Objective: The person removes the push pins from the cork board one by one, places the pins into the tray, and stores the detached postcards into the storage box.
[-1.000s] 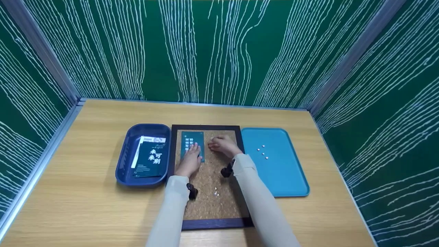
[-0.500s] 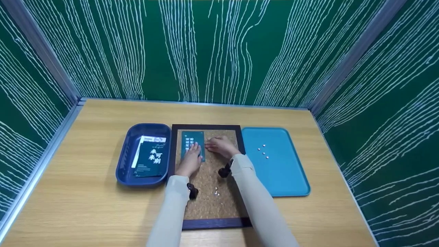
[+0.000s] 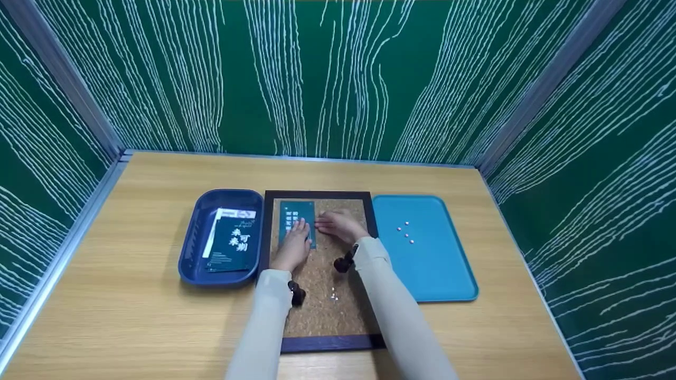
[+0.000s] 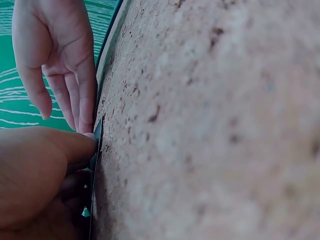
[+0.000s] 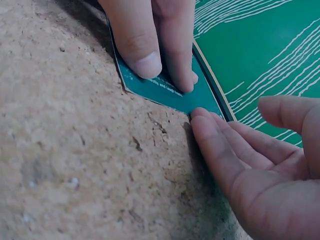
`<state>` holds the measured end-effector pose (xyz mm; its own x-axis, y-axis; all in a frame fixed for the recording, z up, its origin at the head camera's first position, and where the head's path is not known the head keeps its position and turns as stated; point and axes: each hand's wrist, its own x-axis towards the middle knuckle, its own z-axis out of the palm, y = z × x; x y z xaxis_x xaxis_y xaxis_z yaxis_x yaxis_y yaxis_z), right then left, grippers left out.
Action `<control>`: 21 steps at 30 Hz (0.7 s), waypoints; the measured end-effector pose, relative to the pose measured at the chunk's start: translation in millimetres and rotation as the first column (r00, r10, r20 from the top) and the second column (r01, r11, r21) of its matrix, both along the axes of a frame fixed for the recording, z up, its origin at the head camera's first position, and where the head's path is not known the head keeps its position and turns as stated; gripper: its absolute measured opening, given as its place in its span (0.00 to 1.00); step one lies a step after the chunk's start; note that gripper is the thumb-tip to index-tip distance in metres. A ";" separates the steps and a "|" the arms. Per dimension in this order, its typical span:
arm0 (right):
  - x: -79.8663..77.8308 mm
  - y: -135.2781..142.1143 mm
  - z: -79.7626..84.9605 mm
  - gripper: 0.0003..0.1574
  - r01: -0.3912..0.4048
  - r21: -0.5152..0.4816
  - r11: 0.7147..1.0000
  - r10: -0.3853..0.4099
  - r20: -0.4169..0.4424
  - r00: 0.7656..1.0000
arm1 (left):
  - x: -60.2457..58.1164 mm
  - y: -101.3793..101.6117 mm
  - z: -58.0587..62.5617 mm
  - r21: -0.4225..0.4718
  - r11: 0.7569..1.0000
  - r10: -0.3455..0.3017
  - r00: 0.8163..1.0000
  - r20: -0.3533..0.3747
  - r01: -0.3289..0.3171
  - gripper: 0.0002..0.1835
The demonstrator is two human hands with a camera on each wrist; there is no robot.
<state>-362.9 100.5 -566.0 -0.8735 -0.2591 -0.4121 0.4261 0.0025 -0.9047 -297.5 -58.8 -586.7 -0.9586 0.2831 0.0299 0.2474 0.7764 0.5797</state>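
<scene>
A dark green card (image 3: 303, 208) with white characters lies flat in the upper left of a framed cork board (image 3: 317, 316). My left hand (image 3: 294, 247) presses down on its lower part; the right wrist view shows the thumb and fingers (image 5: 175, 45) resting on the card. From the right, my right hand (image 3: 343, 226) touches the card's edge with nearly straight fingertips, its thumb held apart in the right wrist view. Several tiny shiny pieces (image 3: 334, 296) lie lower on the cork. The left palm hides part of the card.
Left of the board stands a dark blue basin (image 3: 190, 253) with more cards (image 3: 232, 243) in it. A turquoise tray (image 3: 438, 269) to the right bears several small pale pieces (image 3: 406, 235). Green walls (image 3: 338, 79) with white lines enclose the wooden table (image 3: 132, 316).
My right hand has moved a little left, from the bare cork up to the card's right edge. My left hand stays on the card.
</scene>
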 end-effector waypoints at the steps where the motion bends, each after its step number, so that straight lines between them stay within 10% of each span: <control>1: 0.1 -0.1 -0.1 0.21 0.008 -0.003 1.000 -0.008 0.005 1.000 | 0.1 0.1 0.5 0.000 1.000 -0.001 1.000 0.004 0.001 0.25; 21: 0.0 -4.1 2.6 0.19 0.100 -0.005 0.995 -0.099 0.080 0.992 | -0.2 -1.6 0.6 0.002 1.000 -0.010 1.000 -0.002 0.010 0.25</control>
<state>-363.0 96.3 -563.4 -0.8599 -0.1767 -0.4789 0.4940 -0.0517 -0.8679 -297.7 -60.4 -586.1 -0.9556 0.2930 0.0322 0.2565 0.7725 0.5810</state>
